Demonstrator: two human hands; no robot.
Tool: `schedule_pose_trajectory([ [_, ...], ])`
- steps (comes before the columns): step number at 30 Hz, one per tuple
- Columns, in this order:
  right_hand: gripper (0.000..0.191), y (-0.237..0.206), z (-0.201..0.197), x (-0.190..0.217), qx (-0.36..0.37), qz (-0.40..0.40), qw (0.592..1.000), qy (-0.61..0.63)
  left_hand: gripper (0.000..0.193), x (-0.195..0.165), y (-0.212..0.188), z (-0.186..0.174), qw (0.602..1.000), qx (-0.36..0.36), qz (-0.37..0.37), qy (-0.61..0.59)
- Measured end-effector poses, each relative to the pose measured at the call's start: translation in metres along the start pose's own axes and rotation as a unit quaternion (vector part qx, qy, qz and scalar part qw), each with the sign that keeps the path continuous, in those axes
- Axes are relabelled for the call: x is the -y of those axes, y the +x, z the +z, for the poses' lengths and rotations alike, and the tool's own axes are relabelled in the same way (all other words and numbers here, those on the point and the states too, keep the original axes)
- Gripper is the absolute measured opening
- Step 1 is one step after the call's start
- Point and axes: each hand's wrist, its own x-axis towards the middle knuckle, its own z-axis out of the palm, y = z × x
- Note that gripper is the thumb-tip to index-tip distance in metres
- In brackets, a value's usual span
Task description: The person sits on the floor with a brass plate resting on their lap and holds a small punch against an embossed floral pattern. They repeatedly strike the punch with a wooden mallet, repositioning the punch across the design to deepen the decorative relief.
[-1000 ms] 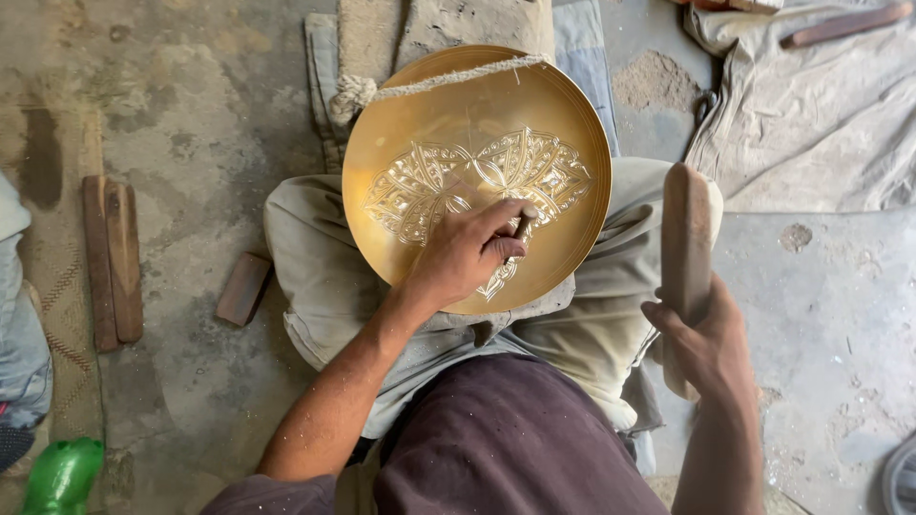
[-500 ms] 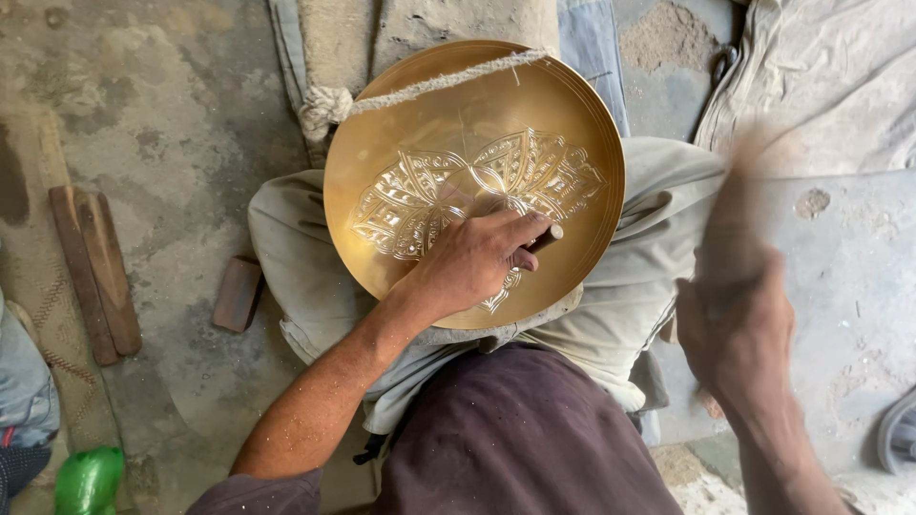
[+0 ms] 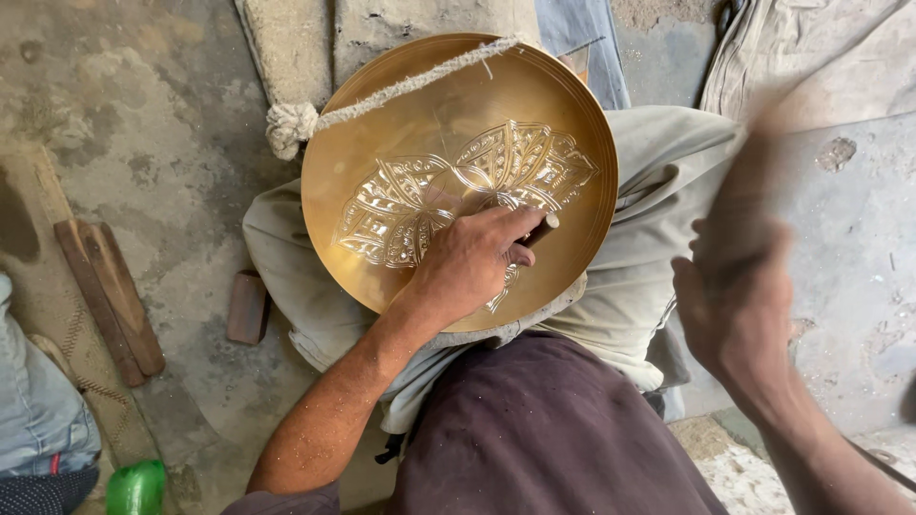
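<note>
A round brass plate (image 3: 348, 143) with an engraved leaf pattern rests tilted on my lap, with a rope (image 3: 410, 86) across its upper rim. My left hand (image 3: 472, 262) lies on the plate's lower middle, shut on a small chisel (image 3: 542, 227) whose tip touches the engraving. My right hand (image 3: 735, 296) is to the right of the plate, blurred by motion. It grips a wooden mallet (image 3: 763, 153), which shows only as a brown streak above the hand.
Two wooden sticks (image 3: 105, 296) and a small wooden block (image 3: 246, 307) lie on the concrete floor to the left. A green bottle (image 3: 134, 488) and another person's jeans-clad leg (image 3: 38, 420) are at the bottom left. Grey cloth (image 3: 821, 57) lies at the top right.
My right hand has swung the mallet, which was held upright and sharp a second ago and is now a blur. My left hand stays on the plate with the chisel.
</note>
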Motion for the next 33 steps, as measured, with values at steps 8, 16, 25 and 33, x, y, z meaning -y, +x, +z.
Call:
schedule_pose_trajectory([
  [8, 0.037, 0.001, 0.000, 0.005, 0.058, 0.034, 0.992, -0.106, 0.019, 0.000, -0.006, 0.004, 1.000, -0.007, -0.018, 0.011],
  [16, 0.037, 0.012, 0.002, 0.023, 0.012, 0.012, 0.998, -0.062, 0.025, 0.001, -0.010, 0.001, 0.999, -0.032, -0.005, -0.011],
  [25, 0.038, 0.013, 0.000, 0.023, 0.054, -0.039, 0.985, -0.158, 0.023, 0.007, -0.015, 0.004, 0.998, -0.037, -0.038, -0.034],
  [33, 0.006, 0.025, -0.004, 0.031, 0.209, 0.111, 0.928, -0.288, 0.022, 0.011, -0.021, 0.008, 0.997, -0.051, -0.049, -0.024],
])
